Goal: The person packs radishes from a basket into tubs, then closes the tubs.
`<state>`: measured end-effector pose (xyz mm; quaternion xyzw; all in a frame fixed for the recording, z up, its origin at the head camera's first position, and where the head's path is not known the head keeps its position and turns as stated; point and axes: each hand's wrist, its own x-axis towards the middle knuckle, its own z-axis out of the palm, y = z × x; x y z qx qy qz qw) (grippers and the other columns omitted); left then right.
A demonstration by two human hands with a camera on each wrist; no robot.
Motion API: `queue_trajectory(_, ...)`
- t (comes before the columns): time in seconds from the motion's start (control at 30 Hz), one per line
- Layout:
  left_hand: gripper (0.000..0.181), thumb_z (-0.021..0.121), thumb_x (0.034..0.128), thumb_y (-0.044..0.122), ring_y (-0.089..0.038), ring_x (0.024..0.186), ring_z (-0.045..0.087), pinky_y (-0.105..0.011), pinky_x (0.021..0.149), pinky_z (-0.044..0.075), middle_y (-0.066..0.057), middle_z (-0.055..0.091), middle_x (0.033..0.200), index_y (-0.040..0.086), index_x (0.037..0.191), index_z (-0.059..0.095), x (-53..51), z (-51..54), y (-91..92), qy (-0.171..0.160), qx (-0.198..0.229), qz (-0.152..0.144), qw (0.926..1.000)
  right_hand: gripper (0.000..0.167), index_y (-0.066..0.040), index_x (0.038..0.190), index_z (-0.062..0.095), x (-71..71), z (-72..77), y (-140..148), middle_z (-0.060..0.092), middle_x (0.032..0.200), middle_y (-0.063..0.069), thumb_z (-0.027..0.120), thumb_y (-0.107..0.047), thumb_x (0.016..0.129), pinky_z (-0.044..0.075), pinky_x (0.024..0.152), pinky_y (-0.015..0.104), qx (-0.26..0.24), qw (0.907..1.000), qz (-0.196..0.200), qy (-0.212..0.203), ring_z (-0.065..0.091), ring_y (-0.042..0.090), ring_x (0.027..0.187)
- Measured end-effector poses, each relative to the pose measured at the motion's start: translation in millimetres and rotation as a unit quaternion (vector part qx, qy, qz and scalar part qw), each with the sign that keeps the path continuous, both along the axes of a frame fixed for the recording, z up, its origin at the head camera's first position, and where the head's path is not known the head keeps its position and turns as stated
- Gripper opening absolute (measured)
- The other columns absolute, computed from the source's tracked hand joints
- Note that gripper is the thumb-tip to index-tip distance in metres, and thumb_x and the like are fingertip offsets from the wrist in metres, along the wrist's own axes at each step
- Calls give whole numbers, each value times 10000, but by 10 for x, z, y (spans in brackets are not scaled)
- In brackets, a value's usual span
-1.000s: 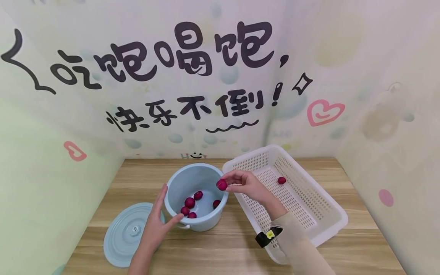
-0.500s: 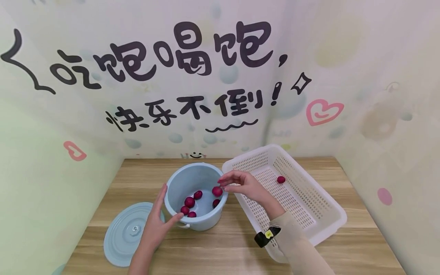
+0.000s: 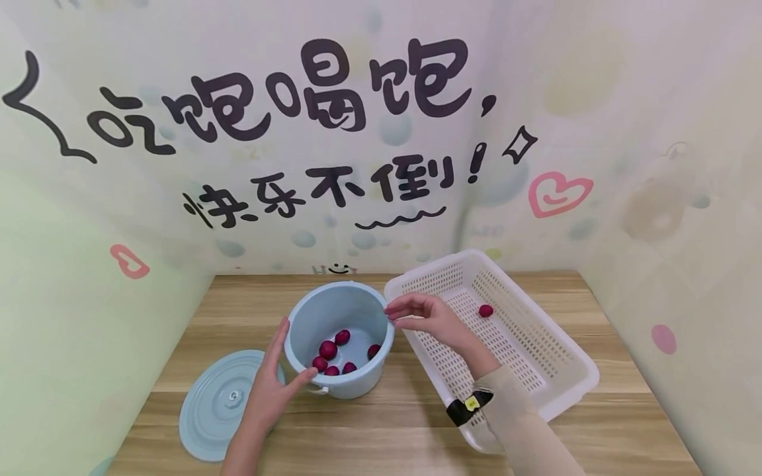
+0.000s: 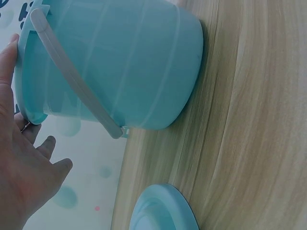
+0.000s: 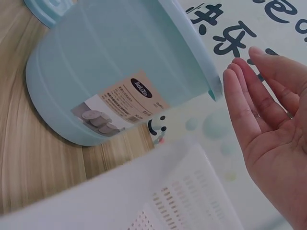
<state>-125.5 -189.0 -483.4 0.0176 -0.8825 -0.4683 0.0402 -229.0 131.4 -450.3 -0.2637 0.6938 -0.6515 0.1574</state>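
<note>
A light blue bucket (image 3: 354, 387) stands on the table with several small, round, dark-red, plum-like fruits (image 3: 328, 350) at its bottom. My left hand (image 3: 270, 390) touches the bucket's rim from the left, its thumb at the near side; in the left wrist view, its other fingers spread loosely. Over the right side of the rim is my right hand (image 3: 434, 322), holding nothing. Its fingers look relaxed and slightly bent in the right wrist view. To the right lies a white perforated basket (image 3: 571, 390) with one dark-red fruit (image 3: 485, 311) in it.
A light blue lid (image 3: 208, 423) lies on the wooden table (image 3: 357, 436) left of the bucket, partly behind the left forearm. The bucket's handle (image 4: 76, 81) hangs down its side. A wall with large lettering stands behind.
My right hand has let go of a dark-red fruit, which dropped into the bucket among the others. That hand has since drawn slightly right; the left hand stays at the rim.
</note>
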Motion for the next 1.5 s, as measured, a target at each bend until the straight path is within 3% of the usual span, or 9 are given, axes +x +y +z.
queue_trajectory(0.3,990,775,848,385,-404,1542,165,-734,1153,220,-43,134,1695,292,1610,151,-1,4,-2,47,7,-22,10000,342,49,1244,615,-14,-8,153,649,1262,252,676,-47,922,579,936,242,57,9996,-261,18,690,173,1086)
queue_trajectory(0.53,989,769,852,402,-401,1545,154,-730,1156,218,-39,121,1697,276,1613,149,-10,13,-1,-56,-3,-10,10000,350,45,1251,614,-20,16,262,632,1282,276,680,-55,922,573,947,236,62,9992,-392,-55,683,246,1129)
queue_trajectory(0.67,987,767,855,410,-401,1546,150,-726,1159,213,-39,118,1698,297,1611,143,-12,7,-4,-106,31,12,9999,359,37,1255,614,-23,28,321,611,1297,304,687,-70,920,573,947,231,52,9990,-431,-102,695,172,1101)
queue_trajectory(0.77,986,768,855,405,-399,1547,149,-725,1163,206,-34,117,1698,309,1610,140,-12,1,-4,-99,52,22,9999,361,46,1254,612,-23,35,359,662,1258,224,688,-64,918,575,941,229,4,9988,-465,-136,700,105,1062)
queue_trajectory(0.9,981,764,858,409,-393,1548,150,-724,1163,209,-27,117,1698,303,1610,144,-10,2,1,-98,37,44,9999,360,88,1250,592,-23,27,417,722,1154,6,673,-21,917,582,936,246,-180,9985,-473,-198,708,93,1047)
queue_trajectory(1.03,977,759,860,420,-390,1549,149,-726,1159,216,-21,115,1699,312,1609,141,-9,7,4,-126,15,50,9999,363,119,1247,576,-27,-2,491,722,1140,-21,665,3,915,585,938,263,-372,9979,-503,-140,706,91,1052)
queue_trajectory(1.23,974,760,863,404,-389,1550,144,-729,1160,208,-18,110,1700,309,1610,142,-2,17,6,-126,54,28,9999,339,99,1234,583,-43,-75,611,712,1195,39,660,-24,928,581,940,254,-456,9949,-892,-75,694,90,1075)
queue_trajectory(1.37,974,762,863,397,-394,1548,148,-728,1161,208,-36,115,1698,296,1611,145,-3,22,8,-89,42,18,9999,316,101,1239,572,-63,-135,689,718,1162,-25,627,-21,952,580,933,238,-565,9906,-1245,-4,695,79,1050)
queue_trajectory(1.5,977,765,861,390,-400,1547,148,-731,1161,203,-45,119,1697,280,1612,149,-5,25,9,-82,31,15,10000,318,79,1232,583,-72,-171,755,718,1110,-103,640,-77,961,571,925,205,-618,9808,-1847,-30,689,85,1060)
